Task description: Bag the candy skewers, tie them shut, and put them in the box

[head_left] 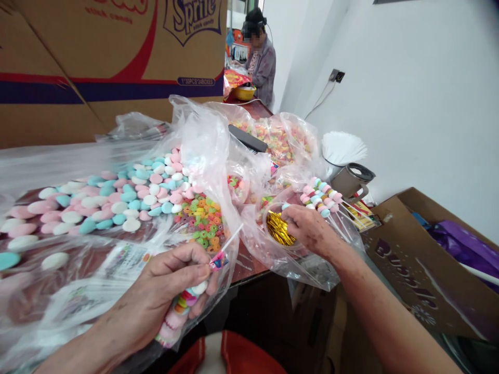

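My left hand [177,283] is closed around a wrapped candy skewer [181,306], with colourful candies in a clear bag and a white stick poking out of its gathered top. At a round tub of gold twist ties [278,228], my right hand [307,228] reaches in with fingers bent together at the rim. Whether a tie is between those fingertips is hidden. Pink, blue and white candies [128,197] lie spread on plastic to the left. Small ring candies [205,221] are heaped beside them. Several candy skewers [322,196] lie right of the tub.
A large cardboard box [117,62] stands at the back left. Bagged ring candies [276,137], a grey mug [353,179] and white sticks [343,148] are farther back. An open carton [421,265] sits at right. Another person [263,65] works in the background.
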Motion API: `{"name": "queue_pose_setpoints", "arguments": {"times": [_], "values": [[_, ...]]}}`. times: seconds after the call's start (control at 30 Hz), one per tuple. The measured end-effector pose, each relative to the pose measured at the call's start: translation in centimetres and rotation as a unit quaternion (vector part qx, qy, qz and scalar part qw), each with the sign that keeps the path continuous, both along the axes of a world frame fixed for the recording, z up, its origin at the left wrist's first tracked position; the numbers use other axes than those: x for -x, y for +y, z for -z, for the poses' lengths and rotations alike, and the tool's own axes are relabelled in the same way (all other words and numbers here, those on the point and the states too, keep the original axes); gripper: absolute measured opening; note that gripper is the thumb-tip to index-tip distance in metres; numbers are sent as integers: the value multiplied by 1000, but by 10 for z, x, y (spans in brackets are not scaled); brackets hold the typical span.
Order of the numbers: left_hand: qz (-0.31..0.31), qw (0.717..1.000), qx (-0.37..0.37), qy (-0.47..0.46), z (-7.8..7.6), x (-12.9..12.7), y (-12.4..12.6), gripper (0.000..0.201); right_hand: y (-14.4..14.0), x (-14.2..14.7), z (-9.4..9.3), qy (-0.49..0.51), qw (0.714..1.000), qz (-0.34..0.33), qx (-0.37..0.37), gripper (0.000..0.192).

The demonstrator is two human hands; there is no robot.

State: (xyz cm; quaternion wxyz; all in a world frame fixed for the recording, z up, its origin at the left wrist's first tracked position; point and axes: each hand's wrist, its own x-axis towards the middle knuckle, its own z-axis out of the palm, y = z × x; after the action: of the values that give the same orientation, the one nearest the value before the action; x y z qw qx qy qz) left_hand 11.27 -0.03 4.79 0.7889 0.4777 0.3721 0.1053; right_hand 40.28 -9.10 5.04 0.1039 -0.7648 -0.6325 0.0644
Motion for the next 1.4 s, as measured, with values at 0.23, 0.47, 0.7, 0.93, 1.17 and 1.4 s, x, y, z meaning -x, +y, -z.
{"name": "queue_pose_setpoints", "arguments": {"times": [0.23, 0.47, 0.7, 0.93, 1.17, 1.4], "values": [[4, 1000, 5, -3, -5, -2, -4, 27, -1, -1, 1, 29, 999, -11, 9, 20], [21, 1000, 17, -4, -1, -4, -3, 28, 6, 7, -4, -37, 993, 38, 103, 22], [-8, 1000, 9, 0, -1, -5, -5, 29, 11, 19, -5, -75, 984, 46, 156, 24], [-2, 1000, 23, -3, -4, -6, -6, 30, 19, 27, -3, -94, 975, 67, 187, 27], [-22, 1000, 11, -8, -3, -5, -6, 29, 10, 18, -9, -87, 985, 64, 133, 28], [-22, 999, 11, -41, -7, -9, -7, 26, 3, 19, -11, -53, 991, 112, 41, 26]]}}
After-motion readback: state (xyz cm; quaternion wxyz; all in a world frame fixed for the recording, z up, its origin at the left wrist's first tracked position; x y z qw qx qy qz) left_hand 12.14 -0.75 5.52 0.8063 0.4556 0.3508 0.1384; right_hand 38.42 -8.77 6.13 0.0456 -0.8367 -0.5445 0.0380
